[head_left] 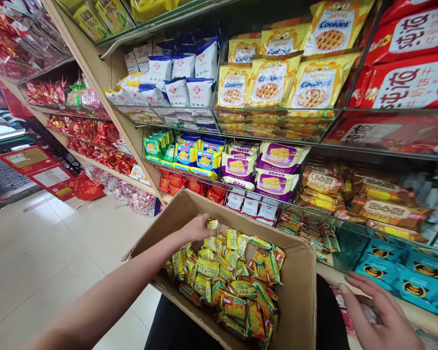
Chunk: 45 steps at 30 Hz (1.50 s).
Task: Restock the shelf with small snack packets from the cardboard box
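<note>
1. Nearest me, at lower right, my bare right hand (381,313) is loosely spread, thumb standing apart from the fingers; it is beside the box, near the lowest shelf goods.
2. Black trousers (330,316) show on both sides of an open, brown cardboard box (298,287), which sits tilted over my lap.
3. Inside the box, I see a loose heap of small yellow-and-orange wrapped packets (208,267), lying at many angles.
4. My left arm reaches across the box's left side. The bare left hand (197,228) pinches one small pale-yellow wrapped packet (212,224) at its fingertips, above the heap and near the far wall.
5. Just beyond the box, glass-edged shelves carry shiny teal packets (416,287) at lower right, brown-and-yellow packets (390,209) above them, and purple-and-cream biscuit packets (277,170) nearer the middle.
6. Higher up, I have white-and-blue bags (182,73), yellow cookie bags (268,82) and large red-and-white bags (416,78), from left to right.
7. Farther off at left, a shiny red plastic bag (87,185) rests on the pale tiled floor (76,272).
</note>
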Each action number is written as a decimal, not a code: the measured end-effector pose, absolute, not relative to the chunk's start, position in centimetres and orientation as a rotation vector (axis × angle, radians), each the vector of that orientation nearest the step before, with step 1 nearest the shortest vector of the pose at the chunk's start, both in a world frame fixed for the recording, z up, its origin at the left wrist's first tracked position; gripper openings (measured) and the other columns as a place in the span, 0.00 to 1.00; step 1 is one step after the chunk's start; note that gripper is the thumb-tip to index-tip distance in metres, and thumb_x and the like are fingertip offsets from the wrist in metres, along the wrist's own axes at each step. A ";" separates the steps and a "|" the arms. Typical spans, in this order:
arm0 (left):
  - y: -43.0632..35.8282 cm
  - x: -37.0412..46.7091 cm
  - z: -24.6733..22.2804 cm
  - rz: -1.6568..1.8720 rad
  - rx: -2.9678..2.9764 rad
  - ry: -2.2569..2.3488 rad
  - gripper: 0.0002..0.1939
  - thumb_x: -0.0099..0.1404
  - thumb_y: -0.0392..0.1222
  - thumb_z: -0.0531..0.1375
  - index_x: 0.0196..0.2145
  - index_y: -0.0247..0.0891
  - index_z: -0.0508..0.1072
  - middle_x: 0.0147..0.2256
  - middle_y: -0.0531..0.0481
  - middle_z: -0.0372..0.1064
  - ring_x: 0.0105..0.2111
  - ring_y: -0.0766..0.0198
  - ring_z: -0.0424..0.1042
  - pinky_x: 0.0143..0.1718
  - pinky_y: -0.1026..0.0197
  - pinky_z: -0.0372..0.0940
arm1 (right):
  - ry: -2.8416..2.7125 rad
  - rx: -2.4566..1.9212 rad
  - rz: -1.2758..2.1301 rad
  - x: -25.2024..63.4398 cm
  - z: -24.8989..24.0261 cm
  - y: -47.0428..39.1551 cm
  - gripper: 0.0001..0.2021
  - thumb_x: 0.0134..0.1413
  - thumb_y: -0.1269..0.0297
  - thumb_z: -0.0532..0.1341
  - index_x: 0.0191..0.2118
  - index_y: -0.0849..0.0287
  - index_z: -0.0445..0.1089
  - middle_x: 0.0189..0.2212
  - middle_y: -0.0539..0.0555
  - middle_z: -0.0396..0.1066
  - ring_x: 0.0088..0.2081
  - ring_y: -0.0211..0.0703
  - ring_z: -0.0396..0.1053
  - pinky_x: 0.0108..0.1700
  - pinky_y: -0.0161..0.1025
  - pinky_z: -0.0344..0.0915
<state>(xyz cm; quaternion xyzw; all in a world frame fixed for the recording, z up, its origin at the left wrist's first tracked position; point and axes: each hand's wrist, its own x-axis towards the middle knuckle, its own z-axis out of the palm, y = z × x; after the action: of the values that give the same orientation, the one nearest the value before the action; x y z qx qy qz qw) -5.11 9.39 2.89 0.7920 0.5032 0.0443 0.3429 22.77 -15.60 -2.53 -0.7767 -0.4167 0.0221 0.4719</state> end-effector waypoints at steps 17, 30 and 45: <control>-3.7 -0.1 3.8 0.887 1.638 1.017 0.24 0.62 0.56 0.48 0.17 0.39 0.50 0.18 0.59 0.43 0.20 0.71 0.47 0.22 0.66 0.47 | -0.758 -1.696 0.669 11.0 1.2 -11.9 0.28 0.52 0.41 0.46 0.32 0.62 0.69 0.28 0.58 0.72 0.27 0.44 0.68 0.28 0.36 0.64; -3.9 -0.6 5.0 0.959 2.004 1.015 0.20 0.62 0.43 0.50 0.16 0.39 0.49 0.16 0.59 0.43 0.17 0.71 0.46 0.20 0.66 0.44 | -1.056 -1.635 0.096 10.7 2.1 -12.7 0.20 0.59 0.56 0.45 0.25 0.59 0.66 0.17 0.53 0.68 0.18 0.39 0.65 0.20 0.32 0.59; -6.0 0.4 6.5 0.445 0.497 0.708 0.24 0.63 0.57 0.49 0.49 0.39 0.63 0.35 0.47 0.71 0.31 0.63 0.72 0.31 0.65 0.63 | -1.778 -1.432 -0.215 11.7 1.7 -13.3 0.17 0.56 0.58 0.55 0.50 0.56 0.67 0.24 0.52 0.66 0.28 0.40 0.66 0.28 0.35 0.65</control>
<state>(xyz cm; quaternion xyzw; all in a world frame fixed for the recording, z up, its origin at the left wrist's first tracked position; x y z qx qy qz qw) 0.39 -5.99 6.49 0.2388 0.3400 0.2140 0.8841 11.67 -13.28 1.74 -0.5692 -0.7067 -0.0855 0.4114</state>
